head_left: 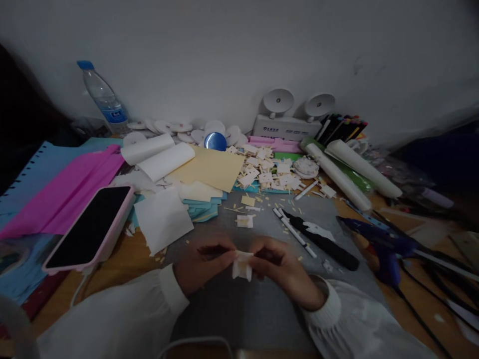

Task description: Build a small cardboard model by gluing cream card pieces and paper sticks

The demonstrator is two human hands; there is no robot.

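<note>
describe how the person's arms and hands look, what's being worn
Both arms wear loose white long sleeves ending in ribbed cuffs. The left hand and right hand are bare, no gloves; no ring or watch shows in the dim light.

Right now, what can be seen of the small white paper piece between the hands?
The paper piece is small, white and looks like thin card or folded paper. It is held above the grey mat, pinched at its upper edge by the left hand and the right hand, its lower part hanging free. Finer detail is too dim to tell.
</note>
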